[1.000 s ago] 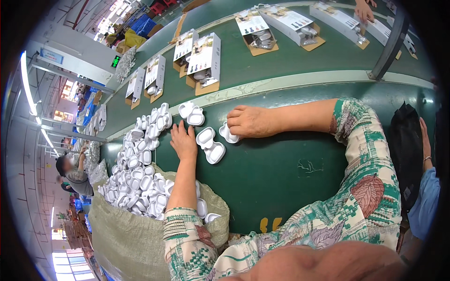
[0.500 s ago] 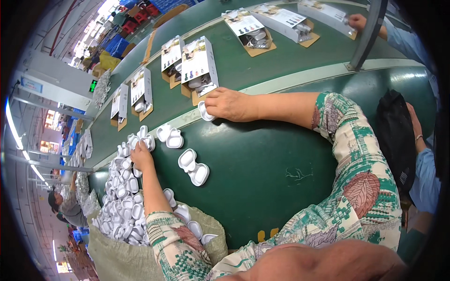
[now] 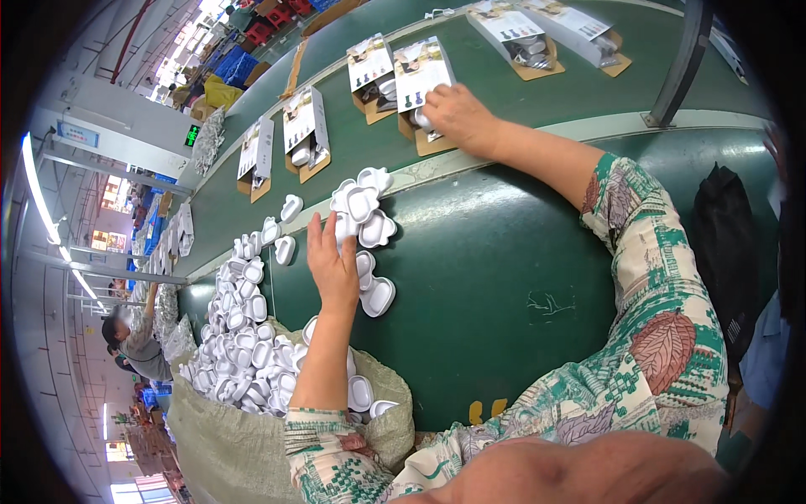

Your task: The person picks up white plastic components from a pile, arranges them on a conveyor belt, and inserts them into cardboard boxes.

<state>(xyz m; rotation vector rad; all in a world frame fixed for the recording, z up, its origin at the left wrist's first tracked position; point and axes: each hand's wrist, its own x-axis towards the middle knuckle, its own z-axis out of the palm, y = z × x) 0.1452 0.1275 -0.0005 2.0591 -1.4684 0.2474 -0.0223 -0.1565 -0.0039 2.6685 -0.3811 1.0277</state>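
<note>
My right hand is at the open end of a white printed box on the green belt. Its fingers are curled on a white plastic piece at the box's mouth; the fingers partly hide it. My left hand lies over the bench with fingers stretched and apart, palm down. Around its fingertips is a cluster of white double-lobed plastic pieces, and another piece lies just right of the hand. Left of it, a heap of the same pieces spills from a woven sack.
More open boxes stand on the belt, such as one at the left and one at the far right. A pale rail divides belt from bench. A metal post rises at right, near a black bag.
My right hand has moved from the rail up to the box with a white piece. My left hand has left the heap and moved right, with several pieces now clustered there. The boxes appear farther right.
</note>
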